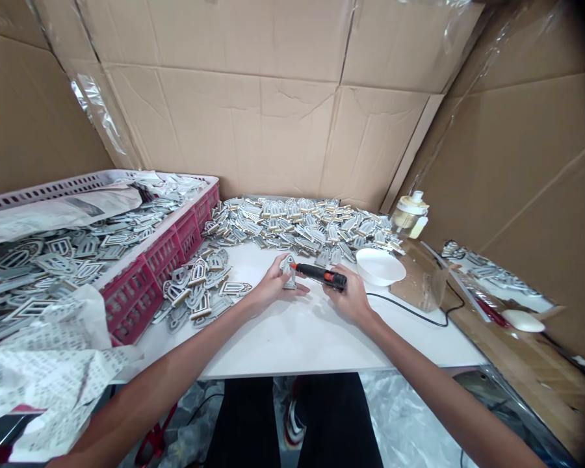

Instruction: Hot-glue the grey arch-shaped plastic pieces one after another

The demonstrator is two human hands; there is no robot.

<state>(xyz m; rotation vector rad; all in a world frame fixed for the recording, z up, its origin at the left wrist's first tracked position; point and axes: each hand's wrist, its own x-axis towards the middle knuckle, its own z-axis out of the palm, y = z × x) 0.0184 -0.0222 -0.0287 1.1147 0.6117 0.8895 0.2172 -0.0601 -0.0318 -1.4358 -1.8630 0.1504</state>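
My left hand (pixel 273 283) pinches a small grey arch-shaped plate (pixel 288 272) and holds it upright on the white table (pixel 297 338). My right hand (pixel 348 296) grips a black tool with an orange band (pixel 320 275). The tool's tip points left and touches the plate. A black cord (pixel 409 313) runs from the tool to the right across the table.
A large heap of the same grey plates (pixel 297 224) lies at the back of the table, a smaller pile (pixel 195 289) at the left. A red crate (pixel 146 273) holds more plates and paper. A white bowl (pixel 380 266) and a lidded jar (pixel 409 214) stand right. Cardboard walls surround the table.
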